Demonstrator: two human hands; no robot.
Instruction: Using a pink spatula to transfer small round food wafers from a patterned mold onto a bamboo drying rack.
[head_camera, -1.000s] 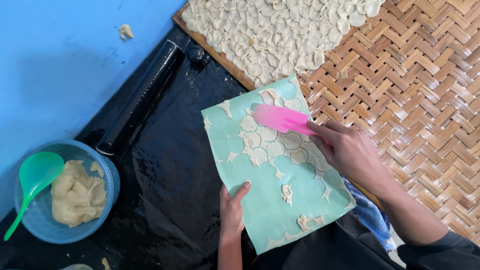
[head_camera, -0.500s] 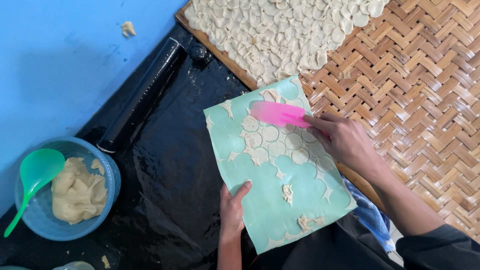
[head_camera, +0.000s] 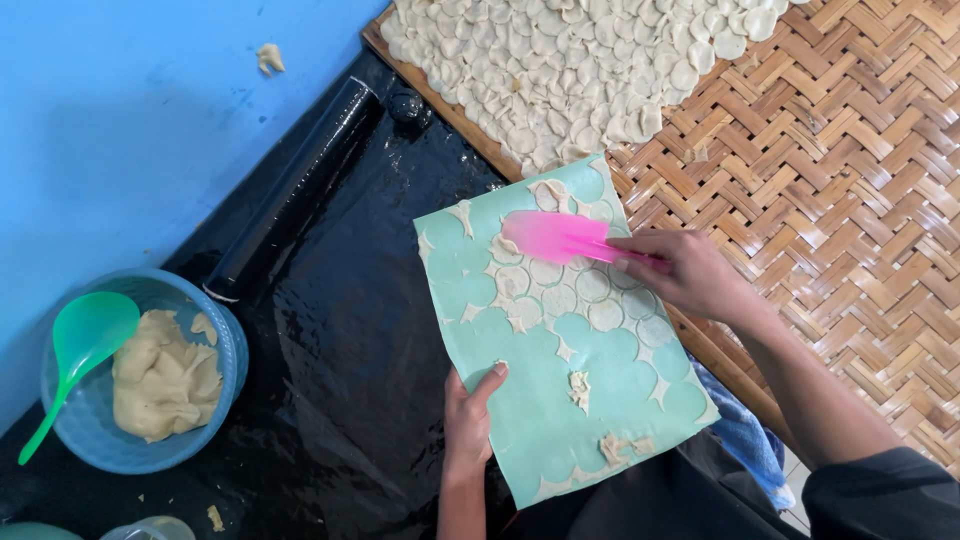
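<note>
1. Dough discs (head_camera: 560, 70) crowd a woven bamboo tray (head_camera: 850, 180) at far right; a black roller (head_camera: 295, 190) and a blue bowl (head_camera: 215, 345) of dough lie left on glossy black plastic.
2. Mint sheet (head_camera: 540, 400) sits centre: left hand (head_camera: 470, 420) pinches its near edge, right hand (head_camera: 690, 272) grips a pink spatula (head_camera: 555, 238), blade flat on the cut rounds.

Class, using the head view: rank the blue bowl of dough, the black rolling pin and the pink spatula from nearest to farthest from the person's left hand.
From the left hand:
1. Pink spatula, up and to the right, over the green sheet.
2. Black rolling pin, up and left, on the black plastic.
3. Blue bowl of dough, far left, though close to the pin's near end.
</note>
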